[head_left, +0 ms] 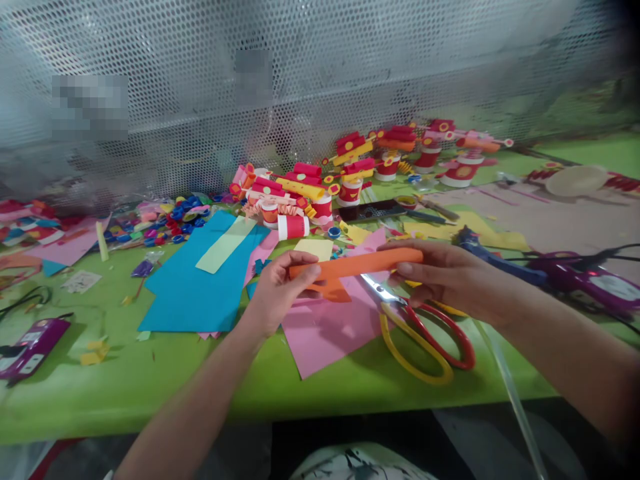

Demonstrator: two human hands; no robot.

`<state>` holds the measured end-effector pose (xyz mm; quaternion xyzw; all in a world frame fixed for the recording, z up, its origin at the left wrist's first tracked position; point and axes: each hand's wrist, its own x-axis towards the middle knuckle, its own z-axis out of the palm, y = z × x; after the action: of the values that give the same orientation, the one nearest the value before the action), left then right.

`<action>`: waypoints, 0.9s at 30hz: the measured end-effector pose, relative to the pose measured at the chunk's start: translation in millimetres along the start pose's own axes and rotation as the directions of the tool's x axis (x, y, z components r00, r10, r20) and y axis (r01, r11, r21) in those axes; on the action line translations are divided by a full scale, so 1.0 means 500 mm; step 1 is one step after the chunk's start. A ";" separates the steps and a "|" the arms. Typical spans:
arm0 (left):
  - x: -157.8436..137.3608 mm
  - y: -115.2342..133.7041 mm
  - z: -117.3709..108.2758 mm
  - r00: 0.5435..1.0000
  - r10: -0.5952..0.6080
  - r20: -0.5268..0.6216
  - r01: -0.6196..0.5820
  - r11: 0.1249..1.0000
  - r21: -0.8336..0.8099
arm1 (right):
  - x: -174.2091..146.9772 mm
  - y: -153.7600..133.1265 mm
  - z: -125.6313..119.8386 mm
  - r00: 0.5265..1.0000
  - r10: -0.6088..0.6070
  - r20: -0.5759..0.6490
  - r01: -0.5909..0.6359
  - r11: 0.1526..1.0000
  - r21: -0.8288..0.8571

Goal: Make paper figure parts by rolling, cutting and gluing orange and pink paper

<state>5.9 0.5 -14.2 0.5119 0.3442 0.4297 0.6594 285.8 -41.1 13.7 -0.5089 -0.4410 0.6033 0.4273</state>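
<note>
An orange foam roll (357,265) is held level in the air between my two hands. My left hand (285,283) pinches its left end, thumb in front. At the right end, my right hand (435,270) grips it with the thumb below and fingers behind. Under the roll lies a pink foam sheet (333,340), with a flat orange piece (333,291) on it. Scissors (425,333) with one red and one yellow handle rest partly on the pink sheet, just below my right hand.
Blue foam sheets (195,293) lie to the left under a pale yellow strip (227,243). Several red paper-cup models (350,190) stand behind, before a perforated metal screen (320,73). Purple devices (33,350) with cables sit at both sides. A clear tube (513,393) hangs over the front edge.
</note>
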 end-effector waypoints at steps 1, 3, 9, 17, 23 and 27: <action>0.000 0.001 0.000 1.000 0.011 -0.009 -0.011 1.000 0.020 | 0.002 0.002 0.004 1.000 0.002 -0.011 -0.002 1.000 0.025; -0.001 0.002 0.002 0.999 0.042 -0.019 -0.041 0.997 0.063 | 0.006 0.006 0.012 1.000 0.004 -0.028 -0.003 0.998 0.061; -0.008 0.001 0.003 1.000 -0.024 -0.019 0.023 0.999 -0.026 | 0.022 0.010 0.026 0.996 0.019 -0.083 -0.009 0.992 0.128; -0.002 0.002 0.005 0.981 -0.185 0.051 0.192 0.947 -0.259 | 0.029 0.009 0.021 0.993 0.048 -0.108 -0.031 0.987 0.160; -0.001 -0.008 0.003 0.977 -0.197 0.082 0.212 0.943 -0.255 | 0.037 0.010 0.031 0.993 0.076 -0.091 -0.059 0.984 0.170; 0.004 -0.014 0.000 0.978 -0.204 0.035 0.206 0.940 -0.271 | 0.038 0.012 0.026 0.995 0.059 -0.087 -0.043 0.983 0.176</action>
<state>8.2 1.4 -20.8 0.3789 0.3307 0.4005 0.7659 270.4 -25.4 4.7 -0.5077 -0.3533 0.6264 0.4744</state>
